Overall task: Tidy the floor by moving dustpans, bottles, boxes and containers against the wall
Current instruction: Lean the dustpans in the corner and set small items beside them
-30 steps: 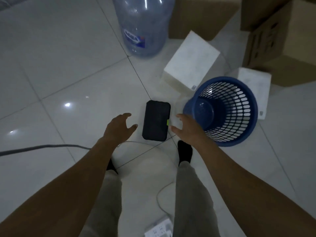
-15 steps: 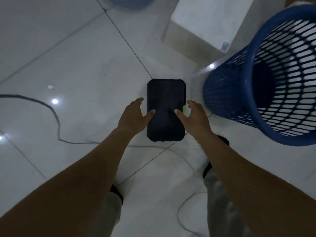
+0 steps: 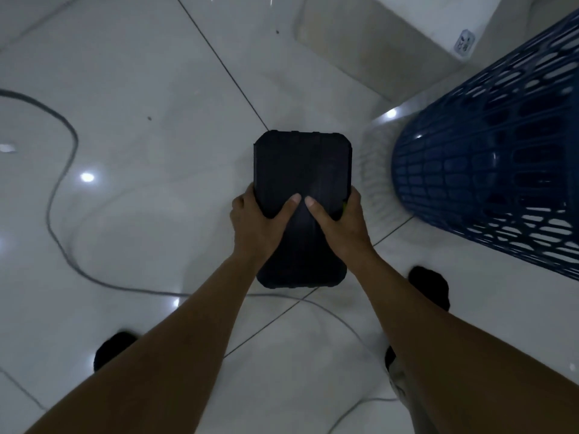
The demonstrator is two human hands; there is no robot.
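A flat black rectangular container (image 3: 302, 164) with rounded corners lies on the white tiled floor in the middle of the view. My left hand (image 3: 257, 223) grips its left edge, thumb on top. My right hand (image 3: 340, 222) grips its right edge, thumb on top, beside a small green tab. Both thumbs almost meet on the lid. A blue perforated plastic basket (image 3: 488, 183) stands just right of the container. A white box (image 3: 404, 29) lies on the floor beyond it at the upper right.
A dark cable (image 3: 59, 183) curves over the tiles on the left and runs under my arms. A thin white cord (image 3: 351, 327) loops near my feet, which are in black socks (image 3: 430, 286). Open tiled floor stretches to the upper left.
I have bent lower, so everything looms larger. Both hands went from hovering over the black container to closing on its two side edges.
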